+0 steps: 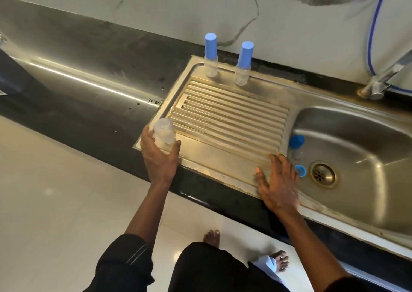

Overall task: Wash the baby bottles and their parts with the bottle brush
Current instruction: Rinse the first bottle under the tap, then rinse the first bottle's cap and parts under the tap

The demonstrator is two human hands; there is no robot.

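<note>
My left hand [159,153] holds a clear uncapped baby bottle [164,131] upside down at the front left corner of the ribbed steel drainboard [227,115]. My right hand [277,181] lies flat with spread fingers on the drainboard's front right corner, beside the sink basin [356,140]. Two clear bottles with tall blue caps [211,54] [243,62] stand at the drainboard's back edge. Inside the basin lie a small bottle with a blue cap [296,145] and a loose blue ring [301,170] near the drain [323,174]. No brush is visible.
A steel tap [383,80] rises at the back right, with a blue hose [374,31] and a black cable on the marble wall. Dark counter [84,104] stretches to the left. My bare feet stand on the pale tiled floor below.
</note>
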